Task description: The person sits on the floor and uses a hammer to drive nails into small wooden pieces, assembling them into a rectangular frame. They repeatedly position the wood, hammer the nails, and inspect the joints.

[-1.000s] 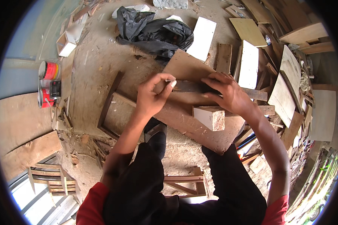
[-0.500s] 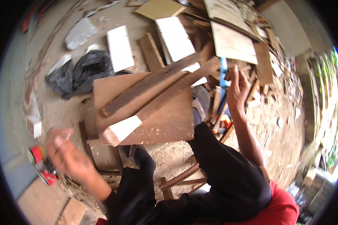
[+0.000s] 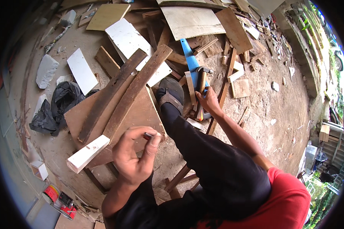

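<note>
My left hand [image 3: 135, 154] is raised in front of me, palm up, pinching a small nail [image 3: 151, 134] between thumb and fingers. My right hand [image 3: 207, 100] reaches out to the right and grips the wooden handle of a claw hammer [image 3: 201, 82] lying on the scrap pile beside a blue saw blade [image 3: 190, 60]. Two long dark wooden planks [image 3: 120, 89] lie side by side on a brown board [image 3: 139, 114] in front of me. A white block [image 3: 88, 153] rests at the board's near edge. My shoe [image 3: 171, 93] presses by the board's right side.
A black plastic bag [image 3: 55, 107] lies left of the board. White panels [image 3: 81, 70] and plywood sheets [image 3: 193, 21] litter the dirt ground ahead. Red tins [image 3: 61, 198] stand at lower left. Scrap wood offcuts [image 3: 237, 82] spread to the right.
My view has swung right. My left hand came back from the tins on the left, now holding a nail. My right hand dropped onto the hammer handle.
</note>
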### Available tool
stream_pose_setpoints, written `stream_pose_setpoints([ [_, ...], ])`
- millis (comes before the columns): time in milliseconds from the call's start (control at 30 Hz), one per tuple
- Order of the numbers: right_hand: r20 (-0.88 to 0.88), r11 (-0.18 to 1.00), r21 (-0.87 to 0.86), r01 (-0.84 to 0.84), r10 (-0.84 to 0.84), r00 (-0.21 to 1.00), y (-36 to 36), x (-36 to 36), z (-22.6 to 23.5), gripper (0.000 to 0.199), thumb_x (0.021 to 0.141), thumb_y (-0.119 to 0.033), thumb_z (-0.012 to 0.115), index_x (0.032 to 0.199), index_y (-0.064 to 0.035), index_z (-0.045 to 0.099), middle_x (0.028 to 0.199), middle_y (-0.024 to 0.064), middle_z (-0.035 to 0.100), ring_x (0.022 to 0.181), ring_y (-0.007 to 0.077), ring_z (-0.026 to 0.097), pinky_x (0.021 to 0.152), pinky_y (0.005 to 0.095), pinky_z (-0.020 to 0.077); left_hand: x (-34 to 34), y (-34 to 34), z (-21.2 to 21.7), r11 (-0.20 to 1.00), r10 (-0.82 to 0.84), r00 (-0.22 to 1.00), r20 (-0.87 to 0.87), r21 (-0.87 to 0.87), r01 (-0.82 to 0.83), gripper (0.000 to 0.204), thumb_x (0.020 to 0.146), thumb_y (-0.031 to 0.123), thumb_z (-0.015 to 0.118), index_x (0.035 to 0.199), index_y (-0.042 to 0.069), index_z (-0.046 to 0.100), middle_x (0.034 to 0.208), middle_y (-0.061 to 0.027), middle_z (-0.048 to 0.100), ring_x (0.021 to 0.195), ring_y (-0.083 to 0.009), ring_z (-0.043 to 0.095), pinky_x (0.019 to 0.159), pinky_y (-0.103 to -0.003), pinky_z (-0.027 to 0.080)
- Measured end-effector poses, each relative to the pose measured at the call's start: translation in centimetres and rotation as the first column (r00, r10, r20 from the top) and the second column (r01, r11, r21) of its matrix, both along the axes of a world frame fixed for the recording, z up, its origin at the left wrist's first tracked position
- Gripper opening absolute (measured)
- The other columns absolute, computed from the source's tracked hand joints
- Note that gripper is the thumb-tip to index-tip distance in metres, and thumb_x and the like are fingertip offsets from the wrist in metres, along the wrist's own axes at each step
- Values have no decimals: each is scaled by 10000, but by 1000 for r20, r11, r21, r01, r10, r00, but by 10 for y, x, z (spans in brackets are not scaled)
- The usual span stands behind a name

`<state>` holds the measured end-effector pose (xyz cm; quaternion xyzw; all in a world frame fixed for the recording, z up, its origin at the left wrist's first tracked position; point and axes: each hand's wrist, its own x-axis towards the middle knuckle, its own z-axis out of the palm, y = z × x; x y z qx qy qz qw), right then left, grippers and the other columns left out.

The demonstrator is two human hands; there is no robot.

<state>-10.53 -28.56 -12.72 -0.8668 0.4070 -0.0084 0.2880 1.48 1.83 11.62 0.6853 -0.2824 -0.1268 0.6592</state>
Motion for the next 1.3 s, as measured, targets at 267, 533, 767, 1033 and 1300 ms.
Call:
stream_pose_setpoints([
  [267,282,869,387,309,-431,857,1,16,3,285,983,-303,613,888,-80,462,641,3,478,488,95,448,420,266,371,26,43,50,979,-35,893,449,-162,120,86,832,6,714,887,50,664,806,-71,664,716,-210,634,621,-340,506],
  [533,681,822,344,-455,115,723,88,106,180,192,1026,-246,543,1026,-58,499,672,-39,467,505,22,397,441,197,320,49,154,-14,473,878,462,127,-82,-877,226,956,87,623,1151,-21,656,954,-100,688,796,-145,610,774,-292,482],
  [767,580,506,194,-840,632,514,175,173,237,217,1016,-182,556,1093,21,550,850,71,634,799,123,570,735,276,465,49,157,-65,615,782,610,131,-2,-788,155,958,68,623,1047,-42,687,940,-98,731,891,-135,661,836,-250,496],
  [1033,342,435,248,-865,797,499,214,214,213,319,1038,-285,505,1130,10,586,985,85,690,815,124,576,763,282,457,59,167,-104,670,702,661,265,68,-739,109,918,14,643,1026,6,654,918,-112,729,860,-199,724,706,-283,549],
  [1300,467,367,65,-928,811,354,211,207,193,237,1032,-196,512,1139,11,554,1006,122,702,795,152,616,749,307,492,56,166,-113,671,709,653,266,28,-741,114,915,10,639,1029,3,649,913,-122,725,855,-240,724,702,-312,556],
])
